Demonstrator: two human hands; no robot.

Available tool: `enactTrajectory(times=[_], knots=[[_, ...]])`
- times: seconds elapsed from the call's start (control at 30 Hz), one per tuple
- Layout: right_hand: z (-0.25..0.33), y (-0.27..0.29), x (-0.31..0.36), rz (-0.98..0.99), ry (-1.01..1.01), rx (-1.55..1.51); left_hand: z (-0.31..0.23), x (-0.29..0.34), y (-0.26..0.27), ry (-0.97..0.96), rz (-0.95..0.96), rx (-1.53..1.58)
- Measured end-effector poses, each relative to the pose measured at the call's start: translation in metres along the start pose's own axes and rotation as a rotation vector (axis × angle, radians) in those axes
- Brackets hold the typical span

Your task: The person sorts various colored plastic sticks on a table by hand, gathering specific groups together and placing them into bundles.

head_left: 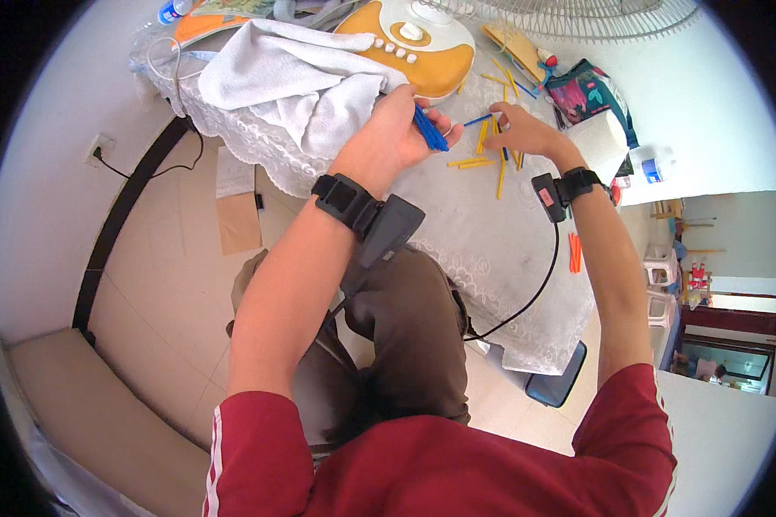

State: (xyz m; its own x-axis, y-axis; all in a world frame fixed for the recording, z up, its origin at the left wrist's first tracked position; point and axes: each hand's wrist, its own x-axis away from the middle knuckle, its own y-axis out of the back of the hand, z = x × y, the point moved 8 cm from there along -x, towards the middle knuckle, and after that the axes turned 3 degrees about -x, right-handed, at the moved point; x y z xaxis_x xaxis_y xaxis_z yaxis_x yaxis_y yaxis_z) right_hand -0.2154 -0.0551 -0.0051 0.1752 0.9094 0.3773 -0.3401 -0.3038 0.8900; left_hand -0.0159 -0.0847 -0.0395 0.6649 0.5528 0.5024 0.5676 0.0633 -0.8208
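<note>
The left hand [401,122] grips blue sticks [431,132] above a lace-covered table [491,237]; the right hand [530,133] is over scattered yellow sticks [470,163], its grip unclear. A towel [276,77] lies left; pale tiled floor [168,258], white wall [43,189].

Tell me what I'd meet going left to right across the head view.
Wall outlet → light grey towel → left hand holding blue sticks → right hand → white roll → bottle with a blue label.
</note>
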Motion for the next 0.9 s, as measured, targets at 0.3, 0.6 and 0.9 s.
enactTrajectory(times=[0.3, 0.6, 0.9], knots=[[0.03, 0.001, -0.002, -0.238, 0.372, 0.228, -0.012, 0.002, 0.007, 0.018, 0.066, 0.04], [0.083, 0.03, 0.033, -0.221, 0.448, -0.143, -0.005, 0.002, 0.005, -0.01, -0.028, -0.05], [0.048, 0.054, 0.038, -0.218, 0.067, -0.204, 0.002, -0.003, -0.01, -0.058, 0.095, 0.133]])
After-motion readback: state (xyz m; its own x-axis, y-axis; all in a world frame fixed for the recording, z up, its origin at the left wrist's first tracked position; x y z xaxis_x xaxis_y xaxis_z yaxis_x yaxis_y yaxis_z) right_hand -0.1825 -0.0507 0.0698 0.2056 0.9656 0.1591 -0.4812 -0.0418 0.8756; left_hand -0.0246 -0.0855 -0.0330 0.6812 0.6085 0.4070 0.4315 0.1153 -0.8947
